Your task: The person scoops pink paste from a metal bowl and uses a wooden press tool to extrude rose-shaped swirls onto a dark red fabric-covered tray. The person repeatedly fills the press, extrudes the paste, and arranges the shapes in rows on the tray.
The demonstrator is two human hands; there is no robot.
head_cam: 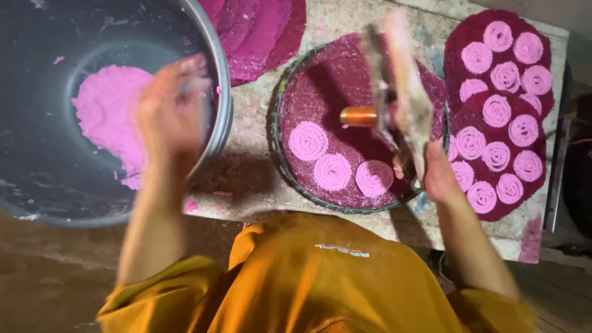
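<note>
Three pink dough spirals (333,169) lie in a row on the near part of a round maroon-lined tray (320,92), which sits at the centre of the worn table (253,179). Directly above the tray's right half, the right hand (439,176) grips a dough press (401,92) from below, fingers wrapped closed around its lower end. The press is blurred; its long axis runs near to far, tilted slightly left at the top, and an orange cylindrical barrel (359,116) projects from it to the left, over the tray. The spirals lie just left of and below this hand, so the right hand is the nearer one to them.

The left hand (169,108) is well apart to the left, at the rim of a large dark metal basin (223,117) that holds a mass of pink dough (108,114). Motion blur hides the fingers; whether they are holding anything cannot be determined.

At the right end of the table, maroon mats (468,34) carry many finished spirals (505,77) in close rows. Further pink discs (259,31) are stacked at the far edge.
</note>
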